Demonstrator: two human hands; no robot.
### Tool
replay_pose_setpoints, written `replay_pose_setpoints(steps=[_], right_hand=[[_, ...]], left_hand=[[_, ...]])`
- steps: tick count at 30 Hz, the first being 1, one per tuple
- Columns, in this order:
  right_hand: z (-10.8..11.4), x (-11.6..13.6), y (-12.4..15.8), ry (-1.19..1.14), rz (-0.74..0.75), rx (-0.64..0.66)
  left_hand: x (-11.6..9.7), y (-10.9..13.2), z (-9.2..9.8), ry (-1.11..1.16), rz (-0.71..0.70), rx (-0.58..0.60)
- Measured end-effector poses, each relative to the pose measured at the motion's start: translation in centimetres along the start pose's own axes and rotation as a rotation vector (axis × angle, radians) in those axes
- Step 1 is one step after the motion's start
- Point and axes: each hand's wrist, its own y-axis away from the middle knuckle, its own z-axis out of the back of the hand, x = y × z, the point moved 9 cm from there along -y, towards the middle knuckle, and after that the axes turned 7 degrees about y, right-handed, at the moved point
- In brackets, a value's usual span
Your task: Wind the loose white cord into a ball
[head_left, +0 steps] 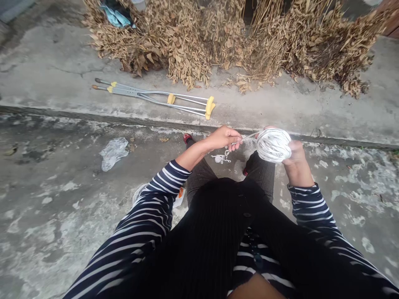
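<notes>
A thick ball of white cord (273, 145) with dark flecks is gripped from its right side by my right hand (296, 157), whose fingers are partly hidden behind it. From the ball's left side a thin strand runs to my left hand (225, 138), which pinches it between thumb and fingers. The strand looks stretched between the two. Below my left hand, a small tangle of white cord (221, 158) shows near the ground between my legs; whether it joins the strand I cannot tell.
A pair of metal crutches (168, 99) with yellow pads lies on the raised concrete ledge (255, 110). Dry leafy stalks (218, 37) are heaped behind it. A crumpled clear plastic bag (114, 153) lies on the ground at left. My left sleeve partly hides a white container (180, 198).
</notes>
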Motion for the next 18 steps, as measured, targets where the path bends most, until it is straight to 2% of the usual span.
replay_pose_setpoints(steps=[5,9,13,18], right_hand=[[0.3,-0.4,0.3,0.011,-0.012,0.028],[0.7,-0.9,0.6,0.028,-0.022,0.069],[0.6,-1.3,0.8,0.006,-0.052,0.093],[-1.2,-1.2,1.0,-0.045,-0.069,0.156]], left_hand=[[-0.2,1.4,-1.3,0.116,-0.011,0.115],[-0.7,2.3,-1.9,0.098,-0.017,0.142],[-1.0,2.3,-1.2,0.115,-0.040,0.090],[-0.8,2.1,-0.6,0.231,-0.049,0.106]])
